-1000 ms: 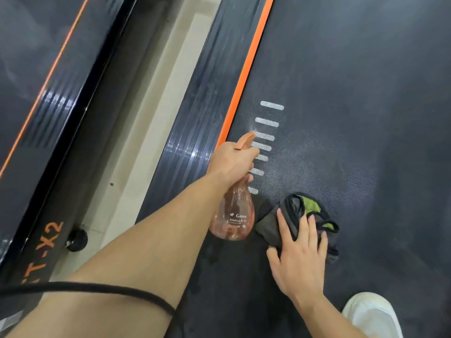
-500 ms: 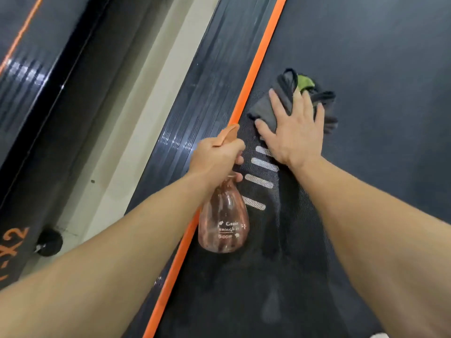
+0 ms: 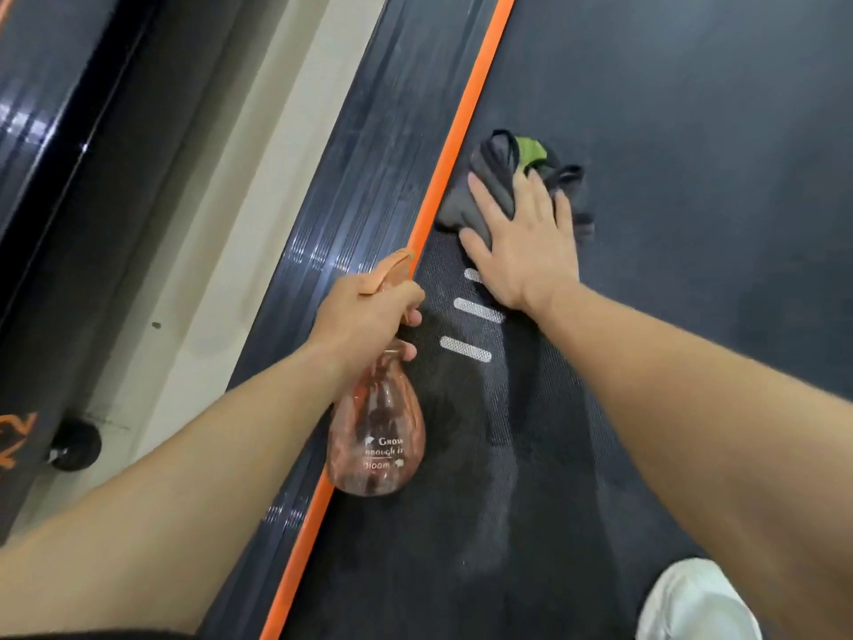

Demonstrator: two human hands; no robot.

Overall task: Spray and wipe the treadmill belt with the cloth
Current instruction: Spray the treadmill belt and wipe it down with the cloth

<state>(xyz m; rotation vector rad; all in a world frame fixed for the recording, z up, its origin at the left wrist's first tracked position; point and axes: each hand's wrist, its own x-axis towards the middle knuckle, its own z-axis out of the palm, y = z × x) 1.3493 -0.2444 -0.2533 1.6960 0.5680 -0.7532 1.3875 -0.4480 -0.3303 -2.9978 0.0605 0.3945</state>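
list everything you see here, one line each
belt: one, dark grey, right half of view
stripe: one, orange, along belt's left edge
side rail: one, dark ribbed, left of stripe
marks: three, white, on belt beside stripe
cloth: one, grey and green, on belt
spray bottle: one, clear pink, over stripe
floor: one strip, beige, between machines
second treadmill: one, black, far left
wheel: one, black, lower left
shoe: one, white, bottom right
left hand: one, holds spray bottle
right hand: one, flat on cloth

The spray bottle (image 3: 375, 436) reads "Grow", then partly legible "Bloom".
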